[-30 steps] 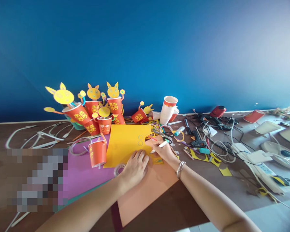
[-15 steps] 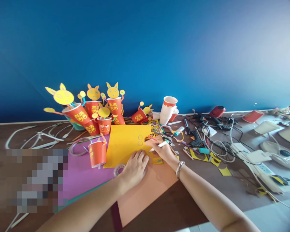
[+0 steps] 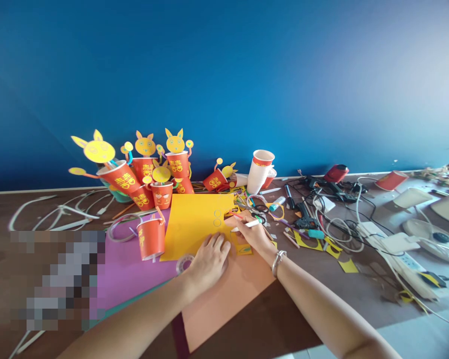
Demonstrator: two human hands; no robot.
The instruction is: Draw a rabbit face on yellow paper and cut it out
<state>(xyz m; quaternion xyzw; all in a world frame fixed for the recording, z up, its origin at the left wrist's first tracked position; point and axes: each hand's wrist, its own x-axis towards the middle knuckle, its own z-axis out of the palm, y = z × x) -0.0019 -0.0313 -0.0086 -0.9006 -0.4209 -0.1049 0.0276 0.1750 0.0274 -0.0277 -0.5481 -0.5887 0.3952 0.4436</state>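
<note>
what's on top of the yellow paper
The left hand rests partly on the yellow paper, a tape roll sits at the lower edge, and two drawn circles show near the upper right. Anything under the hand is hidden.

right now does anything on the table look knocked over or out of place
Yes: the rabbit-topped red cup near the wall looks tipped over, its yellow head off to the right, whereas a similar cup to its left stands upright. Another red cup at far right appears toppled too.
</note>
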